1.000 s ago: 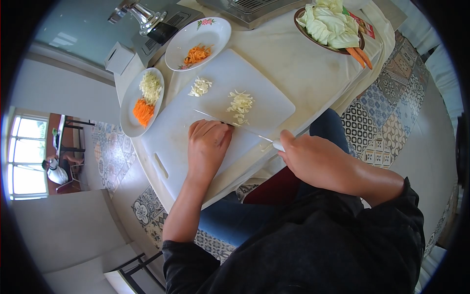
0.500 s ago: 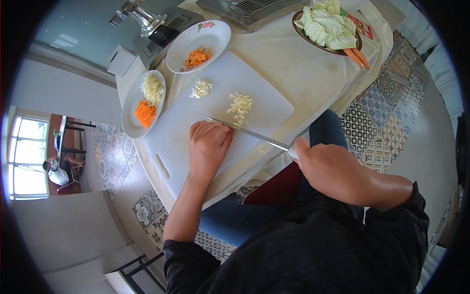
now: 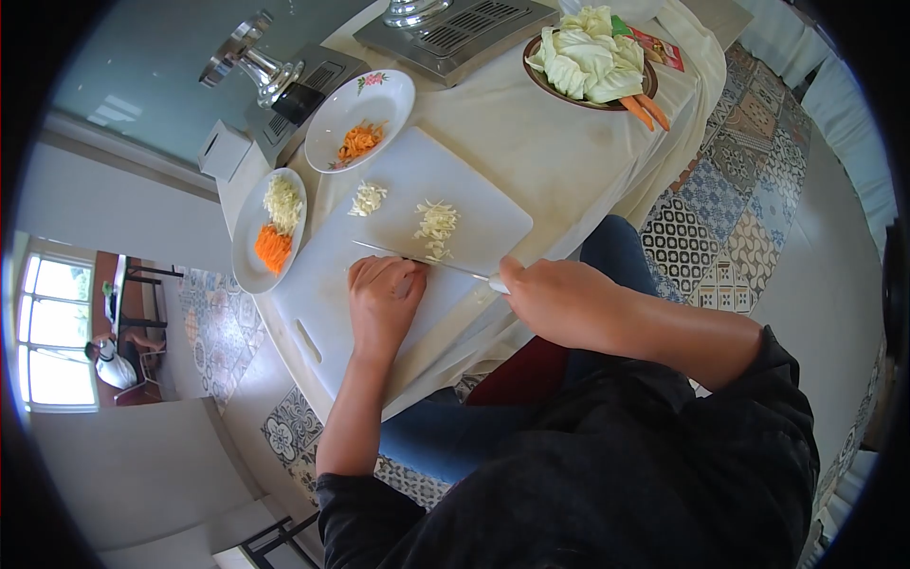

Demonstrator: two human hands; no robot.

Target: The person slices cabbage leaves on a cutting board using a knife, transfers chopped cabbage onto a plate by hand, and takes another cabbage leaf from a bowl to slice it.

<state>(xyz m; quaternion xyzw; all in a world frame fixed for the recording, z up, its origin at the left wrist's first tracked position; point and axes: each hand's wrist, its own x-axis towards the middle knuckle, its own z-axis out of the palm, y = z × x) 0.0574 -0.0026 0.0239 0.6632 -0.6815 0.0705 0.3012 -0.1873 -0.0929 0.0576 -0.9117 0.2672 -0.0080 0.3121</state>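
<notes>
My right hand (image 3: 559, 302) is closed around the pale handle of a kitchen knife (image 3: 455, 268). Its long blade crosses the white cutting board (image 3: 474, 180) just beyond my left hand's fingers. My left hand (image 3: 381, 303) presses down on the board with curled fingers against the blade; what lies beneath them is hidden. On the far side of the blade is a pile of pale, thinly cut strips (image 3: 437, 223), perhaps cabbage. A smaller heap of pale chopped pieces (image 3: 369, 198) sits further left on the board.
An oval plate (image 3: 248, 213) holds shredded pale and orange vegetables. Behind it are a flowered bowl (image 3: 389, 95) with orange shreds and a metal stove (image 3: 464, 38). A brown-rimmed dish (image 3: 569, 95) carries cabbage leaves (image 3: 588, 59) and carrots (image 3: 645, 112). Far left, a person (image 3: 114, 363) sits.
My right hand has moved left and forward, bringing the knife handle closer to the board. My left hand keeps its curled press beside the blade. The whole view has shifted slightly.
</notes>
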